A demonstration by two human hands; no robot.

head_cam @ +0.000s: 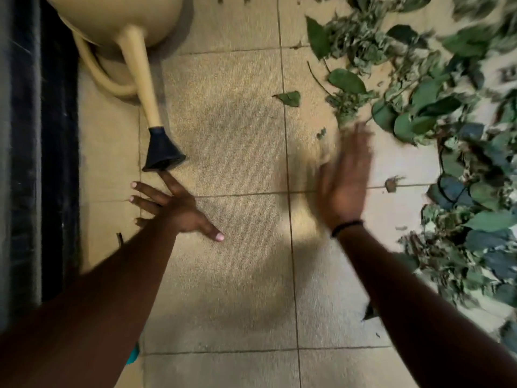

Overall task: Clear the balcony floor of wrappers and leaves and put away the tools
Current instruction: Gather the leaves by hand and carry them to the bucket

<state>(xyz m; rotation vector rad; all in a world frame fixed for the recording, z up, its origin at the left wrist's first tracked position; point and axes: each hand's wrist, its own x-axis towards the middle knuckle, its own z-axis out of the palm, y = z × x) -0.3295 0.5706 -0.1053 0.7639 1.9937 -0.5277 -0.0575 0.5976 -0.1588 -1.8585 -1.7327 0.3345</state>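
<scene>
- A beige tiled balcony floor [232, 152] fills the view.
- A heap of green and dried leaves [436, 130] covers its right side.
- A tan plastic watering can [123, 29] with a black rose stands at upper left.
- The left hand [173, 208], fingers spread, rests flat on the tiles, holding nothing.
- The right hand [345, 183], blurred, open-palmed, hovers beside the leaves.
- One stray leaf [289, 98] lies apart.

Left hand [179, 211] spread flat on tiled floor [237, 275]; blurred, open-fingered right hand [347, 186] beside leaves [447, 113].
</scene>
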